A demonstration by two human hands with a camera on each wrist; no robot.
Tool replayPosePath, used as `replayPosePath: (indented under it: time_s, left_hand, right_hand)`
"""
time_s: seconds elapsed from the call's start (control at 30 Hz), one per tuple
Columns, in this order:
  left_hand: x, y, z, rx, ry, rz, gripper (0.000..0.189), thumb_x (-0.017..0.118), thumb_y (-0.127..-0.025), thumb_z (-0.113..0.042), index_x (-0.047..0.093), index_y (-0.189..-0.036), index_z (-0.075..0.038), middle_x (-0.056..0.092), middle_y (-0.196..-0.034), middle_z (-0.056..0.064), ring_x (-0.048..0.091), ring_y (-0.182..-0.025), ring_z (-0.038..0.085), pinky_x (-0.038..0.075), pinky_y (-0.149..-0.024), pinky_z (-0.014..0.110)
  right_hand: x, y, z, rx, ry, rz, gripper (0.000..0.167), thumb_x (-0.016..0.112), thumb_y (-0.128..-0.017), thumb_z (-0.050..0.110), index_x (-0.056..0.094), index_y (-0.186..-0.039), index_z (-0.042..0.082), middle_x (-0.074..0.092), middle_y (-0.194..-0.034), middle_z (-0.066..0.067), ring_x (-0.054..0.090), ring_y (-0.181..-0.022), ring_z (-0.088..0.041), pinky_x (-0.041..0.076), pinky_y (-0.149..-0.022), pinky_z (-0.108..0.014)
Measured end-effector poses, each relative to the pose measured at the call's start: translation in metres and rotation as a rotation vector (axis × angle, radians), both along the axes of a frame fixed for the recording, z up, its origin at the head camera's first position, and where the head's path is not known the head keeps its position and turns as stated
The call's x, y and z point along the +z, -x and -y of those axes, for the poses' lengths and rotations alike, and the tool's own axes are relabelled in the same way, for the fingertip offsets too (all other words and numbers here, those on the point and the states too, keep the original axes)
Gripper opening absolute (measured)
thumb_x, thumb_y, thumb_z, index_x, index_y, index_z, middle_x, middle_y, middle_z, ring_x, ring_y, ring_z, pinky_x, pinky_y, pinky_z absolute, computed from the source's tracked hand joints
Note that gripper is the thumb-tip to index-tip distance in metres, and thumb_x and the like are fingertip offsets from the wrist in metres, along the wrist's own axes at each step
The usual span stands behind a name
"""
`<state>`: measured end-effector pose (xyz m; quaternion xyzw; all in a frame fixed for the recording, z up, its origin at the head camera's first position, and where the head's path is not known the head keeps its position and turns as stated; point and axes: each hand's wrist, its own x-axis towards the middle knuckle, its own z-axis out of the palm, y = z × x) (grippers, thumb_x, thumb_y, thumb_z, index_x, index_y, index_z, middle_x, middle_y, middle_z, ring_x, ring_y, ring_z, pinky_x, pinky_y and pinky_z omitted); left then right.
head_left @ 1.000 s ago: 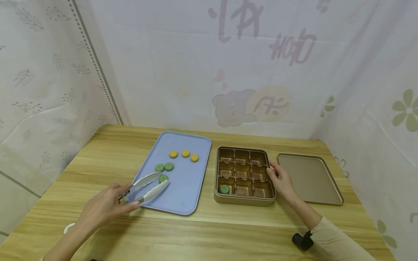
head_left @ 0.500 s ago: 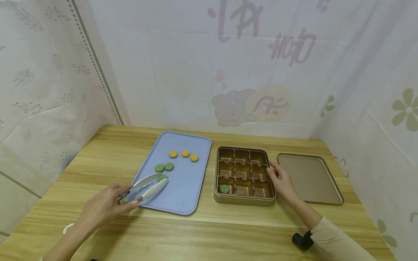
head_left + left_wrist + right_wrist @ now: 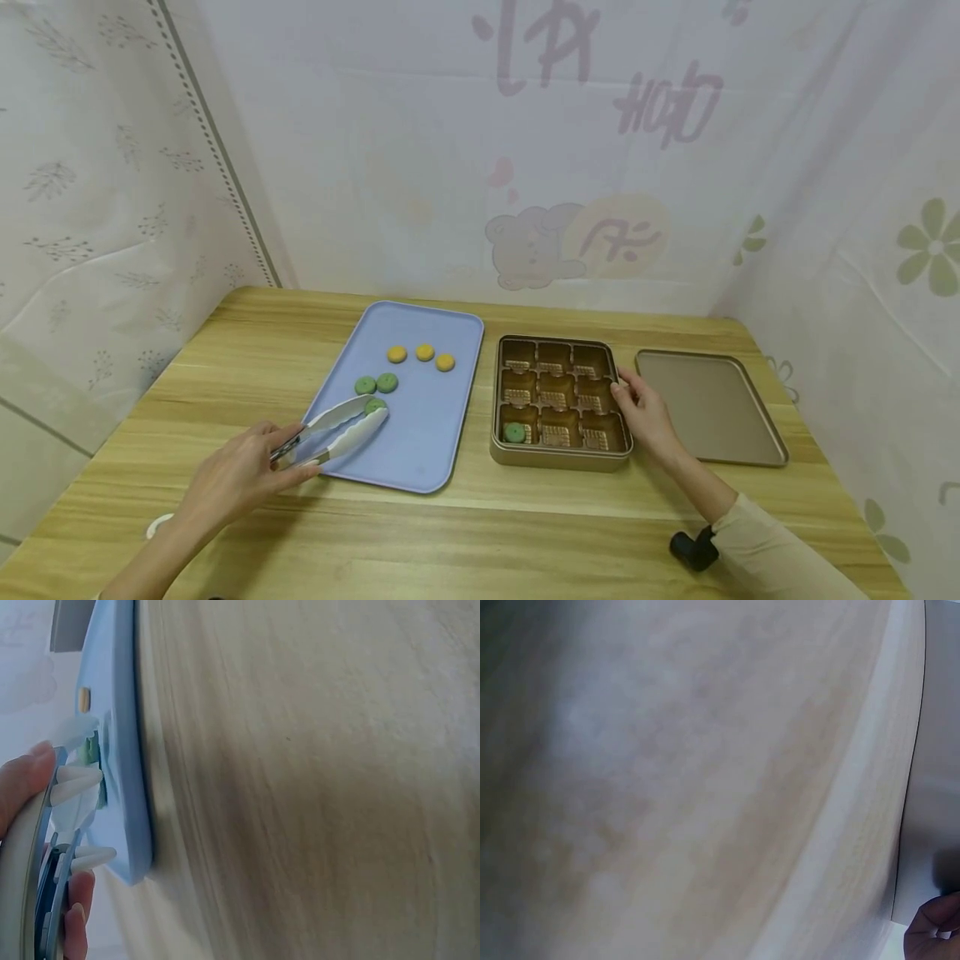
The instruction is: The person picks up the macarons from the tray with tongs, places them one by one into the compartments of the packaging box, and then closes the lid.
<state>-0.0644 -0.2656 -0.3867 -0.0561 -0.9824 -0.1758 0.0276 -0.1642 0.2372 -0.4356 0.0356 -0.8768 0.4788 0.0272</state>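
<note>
My left hand (image 3: 238, 475) grips a pair of tongs (image 3: 351, 435) with white scalloped tips. The tips straddle a round green cookie-like piece (image 3: 374, 405) on the blue tray (image 3: 420, 467). Two more green pieces (image 3: 377, 383) lie just beyond it, and three yellow ones (image 3: 424, 352) sit farther back on the tray. My right hand (image 3: 647, 417) holds the right rim of a gold square tin (image 3: 562, 458), thumb over the edge. Inside the tin is a brown divided insert; its front-left compartment holds one green piece (image 3: 514, 432).
A flat gold lid (image 3: 712, 408) lies on the wooden table (image 3: 465, 550) to the right of the tin. Patterned white cloth (image 3: 420, 167) hangs behind the table and at both sides. A small white ring-shaped thing (image 3: 157, 525) shows beside the left forearm.
The tongs' tips have drawn slightly closer together around the near green piece, which has shifted a little. The right hand stays at the tin's rim.
</note>
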Motion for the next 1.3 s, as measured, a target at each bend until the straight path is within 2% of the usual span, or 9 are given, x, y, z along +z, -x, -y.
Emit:
replayPosePath:
  time_s: [0.2, 0.33, 0.63, 0.77, 0.97, 1.03, 1.17, 1.3]
  left_hand:
    - [0.007, 0.003, -0.009, -0.007, -0.037, 0.005, 0.067, 0.075, -0.072, -0.052, 0.065, -0.120, -0.006, 0.062, -0.094, 0.005, 0.044, -0.064, 0.009, 0.033, -0.048, 0.024]
    - [0.014, 0.005, -0.019, -0.038, -0.075, -0.008, 0.066, 0.076, -0.072, -0.050, 0.065, -0.120, -0.006, 0.061, -0.087, 0.001, 0.044, -0.062, 0.005, 0.033, -0.048, 0.022]
    - [0.027, 0.017, -0.053, -0.186, -0.130, -0.111, 0.061, 0.079, -0.070, -0.042, 0.066, -0.118, -0.006, 0.058, -0.082, -0.004, 0.047, -0.063, 0.002, 0.036, -0.050, 0.019]
    - [0.032, 0.025, -0.072, -0.242, -0.150, -0.117, 0.061, 0.079, -0.071, -0.042, 0.066, -0.119, -0.007, 0.057, -0.081, -0.003, 0.049, -0.064, 0.004, 0.038, -0.051, 0.019]
    - [0.032, 0.037, -0.103, -0.324, -0.123, -0.085, 0.062, 0.077, -0.072, -0.044, 0.064, -0.122, -0.009, 0.061, -0.091, -0.001, 0.049, -0.068, 0.005, 0.039, -0.054, 0.020]
    - [0.031, 0.042, -0.114, -0.352, -0.118, -0.080, 0.061, 0.077, -0.072, -0.044, 0.064, -0.122, -0.010, 0.060, -0.089, -0.003, 0.046, -0.067, 0.004, 0.038, -0.053, 0.019]
    - [0.028, 0.050, -0.134, -0.409, -0.103, -0.100, 0.060, 0.078, -0.071, -0.043, 0.066, -0.120, -0.011, 0.060, -0.088, -0.004, 0.041, -0.061, 0.002, 0.035, -0.049, 0.017]
    - [0.027, 0.055, -0.151, -0.457, -0.083, -0.122, 0.059, 0.080, -0.069, -0.041, 0.067, -0.118, -0.011, 0.059, -0.085, -0.004, 0.043, -0.060, 0.001, 0.033, -0.048, 0.016]
  right_hand:
    - [0.000, 0.000, 0.000, 0.000, 0.004, 0.006, 0.051, 0.046, -0.100, 0.025, 0.037, -0.140, -0.006, 0.055, -0.090, -0.017, 0.045, -0.072, -0.011, 0.039, -0.063, -0.023]
    - [-0.002, 0.001, -0.001, -0.003, -0.003, 0.004, 0.051, 0.045, -0.100, 0.025, 0.037, -0.139, -0.007, 0.056, -0.091, -0.017, 0.046, -0.074, -0.012, 0.041, -0.065, -0.023]
    - [-0.003, 0.003, 0.000, -0.012, 0.000, -0.002, 0.050, 0.046, -0.100, 0.022, 0.038, -0.139, -0.008, 0.058, -0.092, -0.017, 0.051, -0.079, -0.013, 0.045, -0.070, -0.021]
    - [-0.004, 0.003, 0.000, -0.017, -0.002, -0.010, 0.049, 0.046, -0.100, 0.021, 0.039, -0.138, -0.008, 0.057, -0.089, -0.016, 0.050, -0.076, -0.011, 0.044, -0.068, -0.020]
    - [-0.004, 0.004, -0.001, -0.018, 0.012, -0.013, 0.048, 0.047, -0.100, 0.020, 0.039, -0.137, -0.009, 0.057, -0.087, -0.016, 0.050, -0.075, -0.010, 0.044, -0.068, -0.019]
    - [-0.003, 0.003, 0.000, -0.016, 0.020, -0.005, 0.049, 0.047, -0.100, 0.020, 0.039, -0.138, -0.009, 0.057, -0.088, -0.016, 0.051, -0.076, -0.010, 0.044, -0.069, -0.019]
    - [-0.002, 0.001, 0.000, -0.007, 0.021, 0.002, 0.050, 0.047, -0.100, 0.023, 0.038, -0.139, -0.007, 0.057, -0.090, -0.017, 0.050, -0.076, -0.011, 0.044, -0.068, -0.020]
    - [-0.002, 0.001, 0.000, -0.005, 0.013, 0.003, 0.050, 0.046, -0.100, 0.024, 0.038, -0.139, -0.007, 0.056, -0.090, -0.016, 0.048, -0.075, -0.011, 0.043, -0.066, -0.021]
